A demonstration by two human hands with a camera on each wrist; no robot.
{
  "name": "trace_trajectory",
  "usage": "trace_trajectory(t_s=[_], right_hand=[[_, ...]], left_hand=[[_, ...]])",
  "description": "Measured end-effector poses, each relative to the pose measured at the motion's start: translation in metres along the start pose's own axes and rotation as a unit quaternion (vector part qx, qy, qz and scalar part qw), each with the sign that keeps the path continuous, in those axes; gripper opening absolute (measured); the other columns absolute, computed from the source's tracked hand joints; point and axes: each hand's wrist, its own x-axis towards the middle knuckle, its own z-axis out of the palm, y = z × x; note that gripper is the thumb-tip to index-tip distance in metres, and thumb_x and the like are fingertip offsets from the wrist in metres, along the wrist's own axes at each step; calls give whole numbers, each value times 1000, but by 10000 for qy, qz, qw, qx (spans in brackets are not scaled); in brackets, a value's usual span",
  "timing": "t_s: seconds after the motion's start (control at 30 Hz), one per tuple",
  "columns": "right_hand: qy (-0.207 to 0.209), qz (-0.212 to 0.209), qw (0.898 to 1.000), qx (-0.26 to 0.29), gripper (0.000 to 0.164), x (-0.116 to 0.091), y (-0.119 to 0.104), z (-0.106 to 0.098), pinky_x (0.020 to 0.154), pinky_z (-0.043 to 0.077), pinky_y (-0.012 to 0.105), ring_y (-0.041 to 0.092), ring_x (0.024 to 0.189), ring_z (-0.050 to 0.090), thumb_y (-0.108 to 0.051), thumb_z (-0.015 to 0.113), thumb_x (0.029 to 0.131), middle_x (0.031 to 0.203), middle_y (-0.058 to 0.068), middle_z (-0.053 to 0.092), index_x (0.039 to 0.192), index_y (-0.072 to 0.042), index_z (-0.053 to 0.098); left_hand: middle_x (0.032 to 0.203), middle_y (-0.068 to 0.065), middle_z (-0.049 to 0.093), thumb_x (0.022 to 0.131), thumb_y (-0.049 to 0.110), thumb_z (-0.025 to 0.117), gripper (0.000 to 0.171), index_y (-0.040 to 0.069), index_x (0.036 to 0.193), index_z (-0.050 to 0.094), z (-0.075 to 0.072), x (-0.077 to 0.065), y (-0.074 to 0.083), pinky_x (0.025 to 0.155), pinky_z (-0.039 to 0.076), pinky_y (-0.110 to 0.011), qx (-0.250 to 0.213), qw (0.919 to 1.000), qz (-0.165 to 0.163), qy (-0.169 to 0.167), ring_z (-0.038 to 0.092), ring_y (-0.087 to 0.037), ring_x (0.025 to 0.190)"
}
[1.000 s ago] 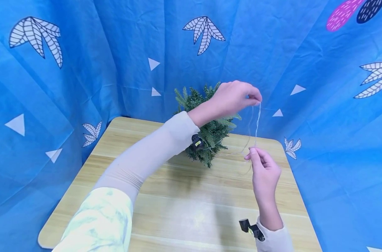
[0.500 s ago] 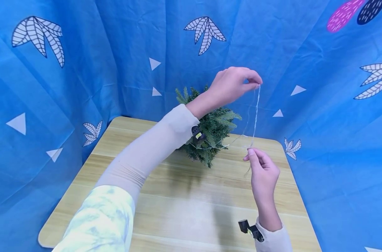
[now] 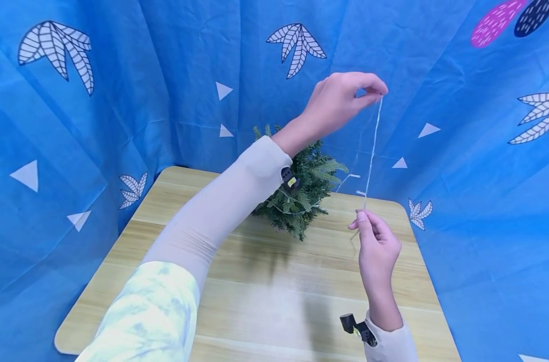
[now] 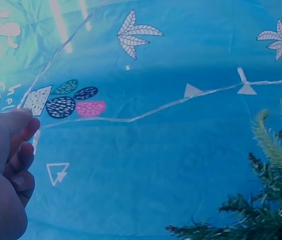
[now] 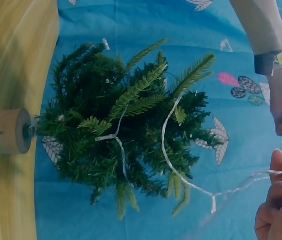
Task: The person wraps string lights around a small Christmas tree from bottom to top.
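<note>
A small artificial Christmas tree (image 3: 312, 181) stands on the table, partly behind my left arm. A thin clear string of fairy lights (image 3: 374, 146) with small white bulbs is wound about its branches, as the right wrist view shows. High to the right of the tree, my left hand (image 3: 339, 103) pinches the string between thumb and fingertips. My right hand (image 3: 377, 246) pinches the same string lower down, over the table's right side, and the stretch between the hands is taut. A slack length (image 4: 180, 102) runs from the left hand toward the tree.
The tree has a round wooden base (image 5: 12, 132). The light wooden table (image 3: 256, 306) has rounded corners. A blue patterned curtain (image 3: 202, 60) hangs close behind the table and along both sides.
My left hand has risen, drawing the string up and lengthening the stretch between the hands. Bulbs near the tree have lifted. The right hand has barely moved and keeps its pinch.
</note>
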Motion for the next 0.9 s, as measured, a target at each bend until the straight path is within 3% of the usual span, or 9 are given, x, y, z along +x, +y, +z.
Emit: trace_trajectory(t_s=[0.2, 0.33, 0.47, 0.73, 0.9], right_hand=[[93, -166, 9997, 133, 26, 1, -4, 3, 47, 28, 26, 12, 47, 32, -28, 65, 100, 77, -6, 70, 109, -7, 76], [95, -271, 9994, 178, 25, 1, -5, 5, 45, 27, 26, 12, 47, 31, -26, 65, 100, 76, -6, 70, 108, -5, 76], [58, -294, 9993, 201, 25, 1, -5, 7, 47, 27, 26, 12, 47, 31, -26, 65, 100, 76, -6, 70, 108, -5, 76], [-154, -59, 9996, 227, 26, -1, 1, 12, 47, 30, 26, 14, 49, 36, -30, 65, 100, 77, -3, 69, 107, -8, 76], [-159, 71, 9994, 283, 24, 1, 2, 16, 54, 31, 26, 11, 52, 36, -32, 66, 99, 77, -5, 69, 108, -12, 77]], left_hand=[[125, 21, 69, 102, 36, 59, 22, 33, 119, 72, -2, 6, -2, 77, 44, -18, 82, 9998, -13, 179, 63, 7, 109], [128, 24, 66, 101, 40, 59, 23, 37, 121, 70, 1, 8, -10, 70, 38, -23, 156, 9992, -358, 126, 64, 2, 95], [127, 26, 65, 102, 43, 58, 23, 41, 122, 68, 3, 11, -22, 70, 36, -25, 267, 9972, -695, -42, 57, -4, 82], [127, 25, 65, 102, 40, 58, 21, 40, 120, 69, 9, 16, -50, 99, 41, -24, 20, 9895, -1380, -438, 59, 4, 113], [123, 21, 68, 102, 39, 58, 20, 39, 119, 70, 13, 19, -62, 97, 44, -27, 169, 9860, -1545, -598, 60, 2, 111]])
